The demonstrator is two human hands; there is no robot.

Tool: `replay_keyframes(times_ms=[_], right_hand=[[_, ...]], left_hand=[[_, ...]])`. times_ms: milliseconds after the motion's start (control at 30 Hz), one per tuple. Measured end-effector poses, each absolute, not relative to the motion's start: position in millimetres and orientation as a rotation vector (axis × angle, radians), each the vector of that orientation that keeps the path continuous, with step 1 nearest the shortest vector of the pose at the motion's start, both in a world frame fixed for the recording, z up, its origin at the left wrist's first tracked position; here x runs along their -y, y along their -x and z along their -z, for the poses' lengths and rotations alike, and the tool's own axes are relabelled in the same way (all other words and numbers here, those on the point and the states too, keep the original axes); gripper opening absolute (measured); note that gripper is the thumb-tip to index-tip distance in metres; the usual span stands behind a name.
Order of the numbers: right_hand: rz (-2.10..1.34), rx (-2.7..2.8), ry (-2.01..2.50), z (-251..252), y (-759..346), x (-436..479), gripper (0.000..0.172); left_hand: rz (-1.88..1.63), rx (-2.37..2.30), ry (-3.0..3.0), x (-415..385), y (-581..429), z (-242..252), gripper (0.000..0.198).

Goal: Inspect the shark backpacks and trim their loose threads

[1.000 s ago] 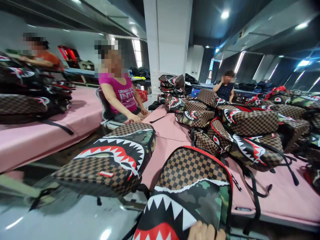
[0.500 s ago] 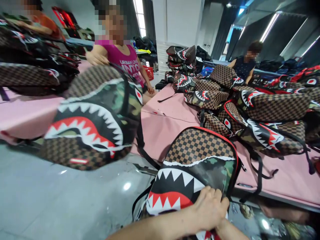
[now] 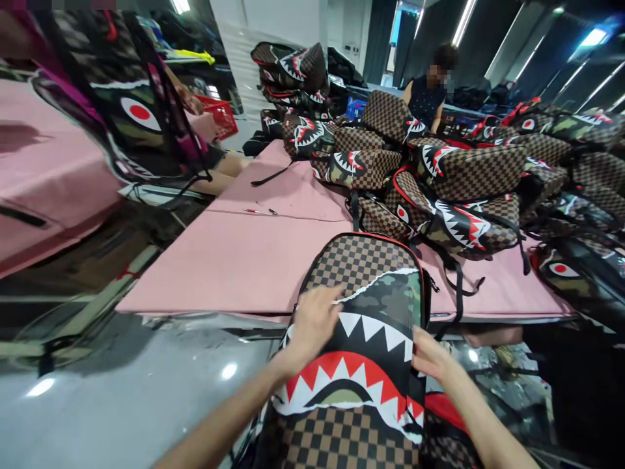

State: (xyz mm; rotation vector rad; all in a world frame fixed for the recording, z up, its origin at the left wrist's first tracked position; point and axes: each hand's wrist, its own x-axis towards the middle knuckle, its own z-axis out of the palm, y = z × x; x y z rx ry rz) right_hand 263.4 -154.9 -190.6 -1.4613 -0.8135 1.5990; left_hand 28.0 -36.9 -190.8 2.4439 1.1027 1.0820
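Observation:
A backpack (image 3: pixel 354 426) with a brown-and-black checkered print, a camouflage patch and a red-and-white shark mouth stands upright in front of me, its top leaning at the table edge. My left hand (image 3: pixel 315 326) lies on its upper left front, fingers extended and apart, slightly blurred. At the bag's right side, by the long vertical seam, my right hand (image 3: pixel 434 355) has its fingers bent around the edge; the fingertips are partly hidden.
The pink table (image 3: pixel 234 260) runs ahead, with a heap of similar backpacks (image 3: pixel 469 172) on its right. A thin red pen-like item (image 3: pixel 254 211) lies on it. At left, a co-worker's arm (image 3: pixel 183 98) shows beside another backpack (image 3: pixel 139 120). Another person (image 3: pixel 424 98) is behind the heap.
My view has turned right. My left hand has moved from the bag's right side to its upper left; my right hand now shows at the right edge. The co-worker's backpack has been turned and raised.

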Motion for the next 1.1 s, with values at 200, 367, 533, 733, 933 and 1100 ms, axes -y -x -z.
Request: replay_keyframes(times_ms=[200,367,533,733,933,1100], right_hand=[[-0.996,0.77,1.702,171,-326,150,0.044],[-1.035,1.006,1.848,183,-316,115,0.031],[-1.215,1.358,1.868,180,-302,120,0.017],[-1.054,1.834,1.978,158,-289,118,0.01],[-1.063,1.897,1.986,142,-283,115,0.016],[-0.969,1.978,2.002,122,-280,132,0.006]], left_hand=[[-0.83,-1.4,-1.823,-47,-9,201,0.045],[-0.943,-1.414,-1.606,-52,-19,204,0.039],[-1.096,-1.368,-1.131,-42,10,210,0.034],[-1.103,-1.392,-1.037,-43,29,218,0.026],[-1.017,-1.462,-1.114,-43,23,219,0.028],[-1.063,-1.388,-1.178,-33,19,194,0.026]])
